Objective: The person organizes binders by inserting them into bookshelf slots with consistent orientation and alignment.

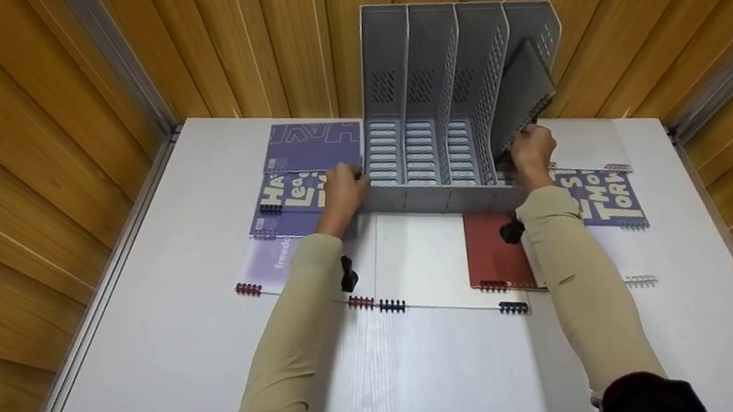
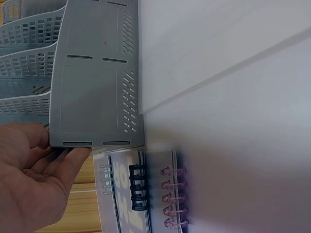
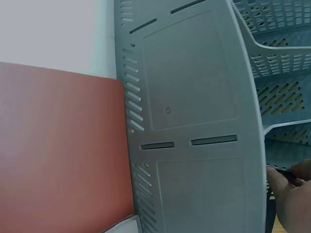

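A grey file organizer [image 1: 452, 197] with several upright compartments stands at the back of the table. My left hand [image 1: 344, 191] grips its front left corner; in the left wrist view the thumb and fingers of that hand [image 2: 39, 170] wrap the organizer's end [image 2: 92, 97]. In the rightmost compartment a dark grey ring-bound notebook [image 1: 521, 95] leans at a slant. My right hand [image 1: 532, 148] pinches that notebook low at its ringed edge. The right wrist view shows the right hand [image 3: 291, 194] at the compartment opening, beyond the organizer's front wall [image 3: 194, 97], with only a sliver of the notebook showing.
Purple lettered notebooks [image 1: 307, 146] overlap left of the organizer, and others [image 1: 615, 194] lie to its right. In front are white notebooks [image 1: 426, 262] and a red notebook [image 1: 497, 252], close against the organizer. Wood-plank walls [image 1: 255, 41] enclose the white table [image 1: 142, 356].
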`<action>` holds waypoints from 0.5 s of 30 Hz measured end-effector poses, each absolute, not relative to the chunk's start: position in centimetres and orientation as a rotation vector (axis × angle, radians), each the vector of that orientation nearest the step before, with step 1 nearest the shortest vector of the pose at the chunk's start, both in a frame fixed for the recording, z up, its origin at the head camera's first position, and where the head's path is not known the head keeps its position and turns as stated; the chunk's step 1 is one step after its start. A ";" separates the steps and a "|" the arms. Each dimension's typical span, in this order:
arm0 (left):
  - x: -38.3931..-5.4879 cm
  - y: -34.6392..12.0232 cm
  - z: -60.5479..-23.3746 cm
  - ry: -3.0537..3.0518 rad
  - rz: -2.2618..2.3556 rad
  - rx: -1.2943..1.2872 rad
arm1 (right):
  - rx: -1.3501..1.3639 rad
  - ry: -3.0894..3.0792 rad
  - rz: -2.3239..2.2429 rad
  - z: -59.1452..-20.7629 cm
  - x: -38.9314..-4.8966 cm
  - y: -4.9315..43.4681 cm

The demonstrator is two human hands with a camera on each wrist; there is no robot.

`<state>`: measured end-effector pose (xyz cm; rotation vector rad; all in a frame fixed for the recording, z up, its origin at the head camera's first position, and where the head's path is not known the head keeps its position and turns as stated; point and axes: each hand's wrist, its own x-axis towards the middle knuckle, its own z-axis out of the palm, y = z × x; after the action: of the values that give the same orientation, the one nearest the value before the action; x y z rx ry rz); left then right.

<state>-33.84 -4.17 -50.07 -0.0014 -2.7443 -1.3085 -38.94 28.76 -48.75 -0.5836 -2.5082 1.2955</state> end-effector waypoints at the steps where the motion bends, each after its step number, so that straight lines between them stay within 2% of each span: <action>1: -33.8 -4.1 -50.0 -2.745 -1.312 0.002 | -0.588 -2.520 1.292 -48.7 -38.9 28.8; 7: -34.0 -3.9 -50.1 -2.744 -1.339 -0.002 | -0.595 -2.532 1.415 -48.2 -38.3 29.4; 15: -34.1 -4.2 -50.2 -2.744 -1.302 0.020 | -0.434 -2.599 1.622 -46.0 -36.6 30.7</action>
<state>-34.10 -4.21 -50.24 0.0196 -2.7436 -1.3019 -36.62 30.68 -46.00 -0.4337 -2.5990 1.6223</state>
